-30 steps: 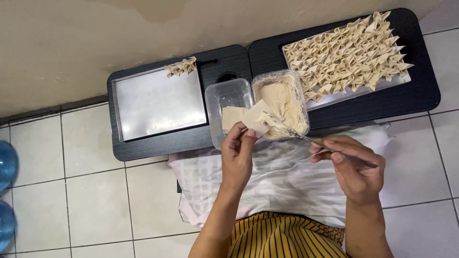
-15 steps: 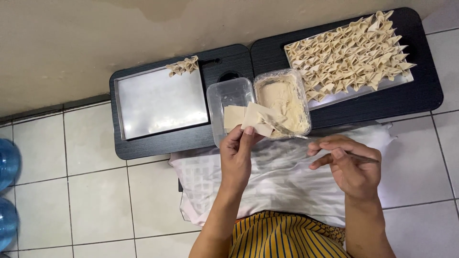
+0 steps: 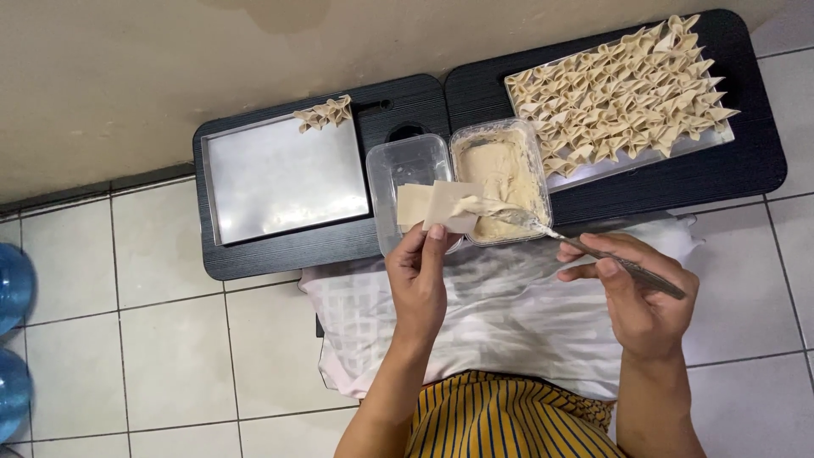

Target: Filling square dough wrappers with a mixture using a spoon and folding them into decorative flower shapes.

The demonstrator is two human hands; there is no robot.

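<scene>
My left hand [image 3: 418, 280] holds a square dumpling wrapper [image 3: 450, 206] up over the edge of two clear plastic tubs. My right hand [image 3: 638, 293] grips a metal spoon [image 3: 585, 246] whose tip rests on the wrapper with a dab of pale filling. The right tub [image 3: 500, 174] is full of that beige filling. The left tub [image 3: 405, 178] holds a stack of wrappers. Both tubs stand on a low black table [image 3: 280, 254].
A metal tray [image 3: 280, 178] on the left table carries a few folded dumplings [image 3: 324, 113] at its far corner. A second tray [image 3: 627, 80] on the right black table [image 3: 746, 161] is packed with several folded dumplings. White cloth [image 3: 509, 314] covers my lap. Blue water bottles [image 3: 13, 288] stand at left.
My right hand has moved the spoon from beside my lap up to the wrapper, laying filling on it. My left hand kept the wrapper over the tubs.
</scene>
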